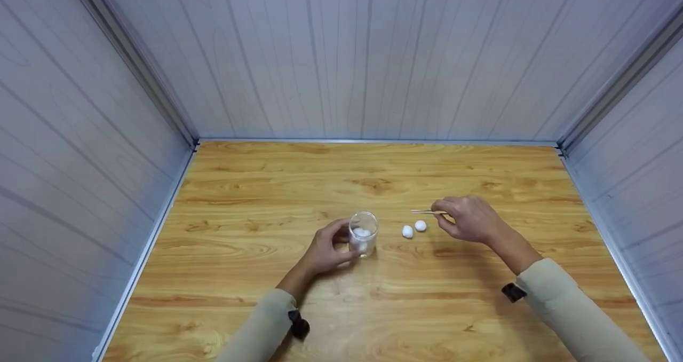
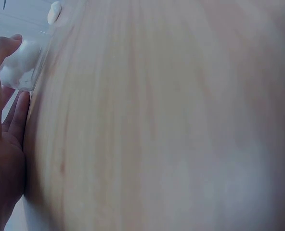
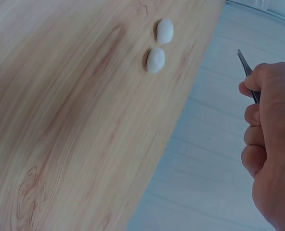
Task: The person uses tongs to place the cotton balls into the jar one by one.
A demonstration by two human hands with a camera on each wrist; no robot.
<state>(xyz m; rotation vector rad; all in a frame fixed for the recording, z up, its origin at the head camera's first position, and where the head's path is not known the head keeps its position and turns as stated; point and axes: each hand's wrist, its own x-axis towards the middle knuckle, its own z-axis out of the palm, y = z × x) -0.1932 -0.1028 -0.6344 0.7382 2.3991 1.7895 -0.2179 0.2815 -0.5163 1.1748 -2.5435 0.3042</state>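
Note:
My left hand (image 1: 326,249) holds a clear glass (image 1: 364,218) upright on the table, thumb on the near side and fingers on the far side. White cotton balls (image 1: 363,233) lie inside it; the left wrist view shows them (image 2: 23,60) through the glass wall. To the right of the glass, two cotton balls rest on the table, one nearer (image 1: 407,231) and one farther (image 1: 420,226). Above and right of these, my right hand (image 1: 467,219) pinches metal tweezers (image 1: 421,211) pointing left. Nothing shows between the tweezer tips (image 3: 239,52) in the right wrist view.
The wood-grain table (image 1: 256,191) is closed in by a pale back panel (image 1: 341,57), a left panel (image 1: 80,191) and a right panel (image 1: 629,154). A dark device sits at each wrist, left (image 1: 299,324) and right (image 1: 513,292).

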